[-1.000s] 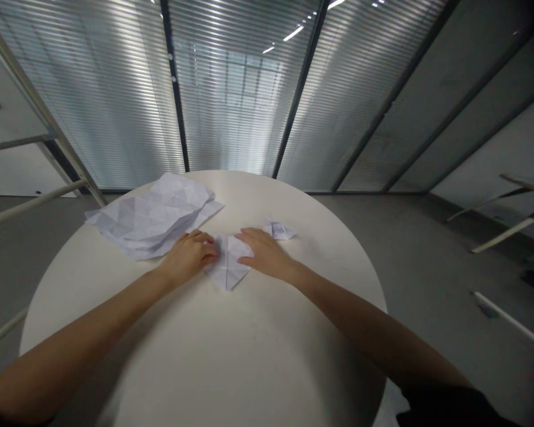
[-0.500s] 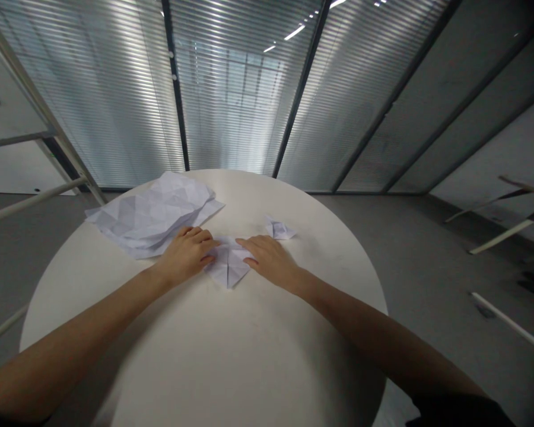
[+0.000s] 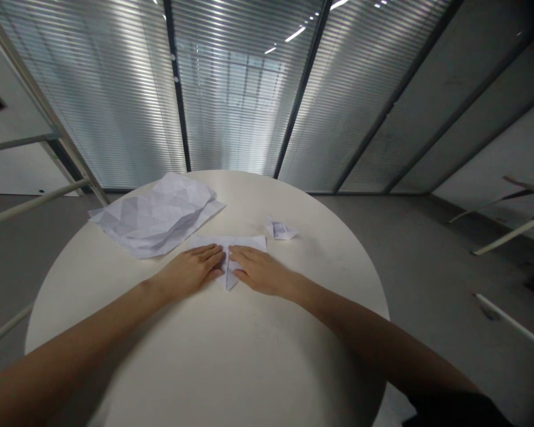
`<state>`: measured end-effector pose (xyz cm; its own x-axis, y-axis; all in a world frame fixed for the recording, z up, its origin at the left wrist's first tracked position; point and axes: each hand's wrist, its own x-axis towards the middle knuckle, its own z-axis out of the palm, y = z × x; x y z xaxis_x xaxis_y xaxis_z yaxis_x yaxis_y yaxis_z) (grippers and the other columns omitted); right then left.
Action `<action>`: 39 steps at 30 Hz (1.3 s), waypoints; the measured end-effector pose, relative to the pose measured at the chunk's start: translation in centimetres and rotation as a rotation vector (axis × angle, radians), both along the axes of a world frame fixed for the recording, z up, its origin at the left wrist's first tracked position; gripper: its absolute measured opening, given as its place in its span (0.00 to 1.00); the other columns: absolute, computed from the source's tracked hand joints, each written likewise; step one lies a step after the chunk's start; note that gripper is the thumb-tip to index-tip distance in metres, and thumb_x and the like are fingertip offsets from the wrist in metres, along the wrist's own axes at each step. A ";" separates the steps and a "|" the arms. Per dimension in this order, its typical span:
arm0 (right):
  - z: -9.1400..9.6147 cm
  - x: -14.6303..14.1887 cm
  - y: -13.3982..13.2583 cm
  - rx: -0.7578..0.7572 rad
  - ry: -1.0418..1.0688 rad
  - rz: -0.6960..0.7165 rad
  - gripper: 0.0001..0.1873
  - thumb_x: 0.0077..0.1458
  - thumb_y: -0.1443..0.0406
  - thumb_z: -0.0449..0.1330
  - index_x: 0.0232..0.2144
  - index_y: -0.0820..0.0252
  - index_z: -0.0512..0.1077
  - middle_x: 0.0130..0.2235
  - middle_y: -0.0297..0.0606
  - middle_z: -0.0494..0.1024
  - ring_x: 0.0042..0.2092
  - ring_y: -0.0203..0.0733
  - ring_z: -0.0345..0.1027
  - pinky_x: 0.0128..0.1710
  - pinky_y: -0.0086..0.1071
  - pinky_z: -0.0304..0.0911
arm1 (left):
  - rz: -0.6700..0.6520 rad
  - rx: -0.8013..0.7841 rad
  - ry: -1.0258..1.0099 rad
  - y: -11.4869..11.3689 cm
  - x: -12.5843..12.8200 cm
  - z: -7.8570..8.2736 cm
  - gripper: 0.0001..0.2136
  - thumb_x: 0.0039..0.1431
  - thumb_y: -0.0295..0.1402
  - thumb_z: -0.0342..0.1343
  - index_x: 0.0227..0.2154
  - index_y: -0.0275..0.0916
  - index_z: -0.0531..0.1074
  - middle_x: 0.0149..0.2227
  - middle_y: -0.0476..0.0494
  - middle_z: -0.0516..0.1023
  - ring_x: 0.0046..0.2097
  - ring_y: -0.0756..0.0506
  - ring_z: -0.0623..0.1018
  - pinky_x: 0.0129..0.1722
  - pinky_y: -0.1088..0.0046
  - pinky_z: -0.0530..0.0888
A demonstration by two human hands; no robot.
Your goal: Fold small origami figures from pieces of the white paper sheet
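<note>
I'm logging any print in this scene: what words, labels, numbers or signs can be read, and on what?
None: no text can be read.
The folded paper under the left hand and right hand, the crumpled sheets, the small folded piece and the round table show plain white.

white folded paper (image 3: 231,244) on an off-white round table (image 3: 231,356); crumpled sheets (image 3: 155,214) near the far left edge are white with greyish crease shadows.
</note>
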<state>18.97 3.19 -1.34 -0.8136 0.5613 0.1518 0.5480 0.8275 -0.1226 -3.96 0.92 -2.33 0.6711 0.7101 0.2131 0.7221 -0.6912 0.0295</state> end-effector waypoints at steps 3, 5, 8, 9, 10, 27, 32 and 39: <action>-0.5 0.3 0.2 -0.072 -0.011 0.065 0.28 0.62 0.57 0.48 0.60 0.67 0.56 0.64 0.49 0.54 0.66 0.42 0.43 0.64 0.40 0.44 | -0.009 -0.078 0.000 0.0 -0.8 -0.8 0.28 0.65 0.44 0.41 0.63 0.35 0.50 0.64 0.33 0.53 0.65 0.41 0.54 0.63 0.58 0.55; -0.6 0.8 0.3 -0.110 -0.036 0.077 0.31 0.62 0.54 0.48 0.61 0.66 0.53 0.65 0.48 0.50 0.67 0.42 0.39 0.65 0.41 0.42 | -0.024 -0.118 0.028 -0.1 -1.3 -0.9 0.31 0.64 0.48 0.41 0.65 0.36 0.44 0.66 0.34 0.45 0.67 0.40 0.48 0.64 0.57 0.52; -0.3 1.7 0.4 -0.146 -0.070 0.087 0.36 0.61 0.51 0.47 0.63 0.67 0.50 0.66 0.49 0.46 0.67 0.44 0.36 0.65 0.42 0.39 | -0.014 -0.158 0.079 -0.5 -1.6 -0.6 0.34 0.62 0.51 0.41 0.65 0.37 0.42 0.67 0.34 0.41 0.67 0.39 0.44 0.64 0.56 0.49; -0.2 2.1 0.4 -0.155 -0.083 0.095 0.37 0.61 0.49 0.47 0.63 0.68 0.48 0.66 0.50 0.45 0.67 0.44 0.35 0.65 0.42 0.38 | -0.005 -0.165 0.091 -0.7 -1.6 -0.4 0.34 0.62 0.52 0.41 0.65 0.38 0.41 0.67 0.34 0.40 0.67 0.38 0.44 0.63 0.56 0.49; 0.0 2.4 0.3 -0.164 -0.096 0.100 0.39 0.60 0.49 0.47 0.64 0.69 0.47 0.66 0.50 0.44 0.67 0.45 0.34 0.65 0.42 0.37 | 0.003 -0.168 0.101 -0.8 -1.7 -0.3 0.35 0.62 0.52 0.41 0.65 0.39 0.41 0.67 0.34 0.39 0.67 0.38 0.44 0.63 0.55 0.49; 1.6 3.9 1.8 -0.069 -0.029 -0.124 0.14 0.56 0.56 0.59 0.30 0.62 0.74 0.35 0.40 0.77 0.42 0.43 0.68 0.46 0.36 0.59 | -0.035 -0.159 -0.084 -0.9 -2.5 2.4 0.14 0.66 0.37 0.44 0.40 0.40 0.74 0.40 0.42 0.77 0.43 0.46 0.75 0.45 0.69 0.69; 1.6 3.0 4.9 -0.179 0.087 -0.034 0.18 0.43 0.61 0.69 0.35 0.61 0.69 0.40 0.39 0.72 0.43 0.42 0.65 0.44 0.33 0.59 | -0.020 -0.228 -0.156 1.9 -2.1 2.0 0.08 0.59 0.34 0.53 0.30 0.40 0.76 0.43 0.43 0.75 0.46 0.45 0.73 0.47 0.69 0.68; 1.6 1.4 8.1 -0.305 -0.035 -0.044 0.39 0.32 0.59 0.73 0.48 0.61 0.66 0.45 0.43 0.72 0.45 0.47 0.67 0.44 0.35 0.60 | 0.146 -0.387 -0.141 4.8 -2.2 2.0 0.28 0.43 0.44 0.63 0.49 0.39 0.69 0.44 0.42 0.72 0.46 0.42 0.72 0.45 0.69 0.69</action>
